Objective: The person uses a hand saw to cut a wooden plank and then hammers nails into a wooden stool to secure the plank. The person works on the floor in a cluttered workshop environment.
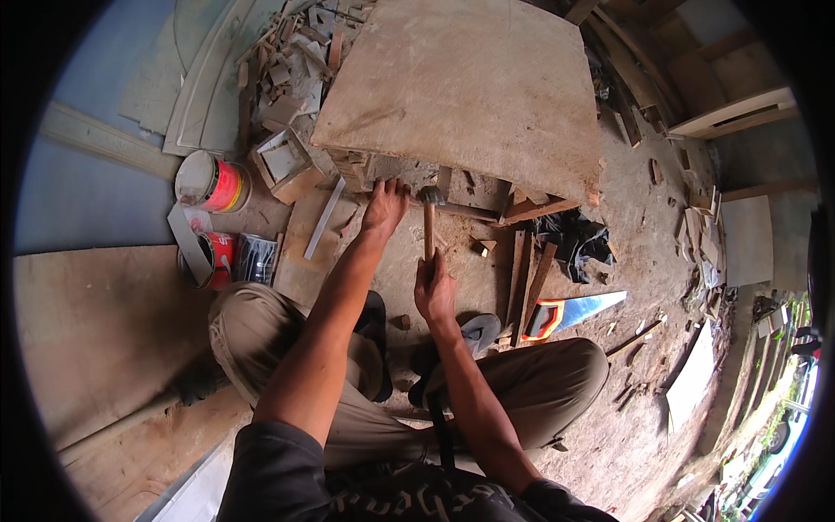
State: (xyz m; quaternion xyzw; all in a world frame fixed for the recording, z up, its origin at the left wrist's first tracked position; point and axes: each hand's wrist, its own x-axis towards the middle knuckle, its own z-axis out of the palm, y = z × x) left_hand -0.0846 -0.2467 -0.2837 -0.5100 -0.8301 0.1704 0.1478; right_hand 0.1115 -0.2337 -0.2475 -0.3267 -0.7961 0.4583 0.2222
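Observation:
My right hand [435, 291] is closed round the wooden handle of a hammer [429, 228]. The hammer's dark head is up beside a thin wooden bar [470, 210] under the near edge of a low wooden table [461, 87]. Just left of the hammer head, my left hand [388, 207] has its fingers curled over the bar's left part; whether a nail is between them is too small to tell. The tabletop is a broad, dusty board, and its frame shows only in part below that edge.
A handsaw [591, 309] with an orange handle lies right of my feet, near wooden strips [526, 278] and a black plastic bag [574, 244]. Paint cans [209, 181] stand at the left. Wood offcuts [283, 109] are heaped behind them, and a plywood sheet [113, 322] leans nearby.

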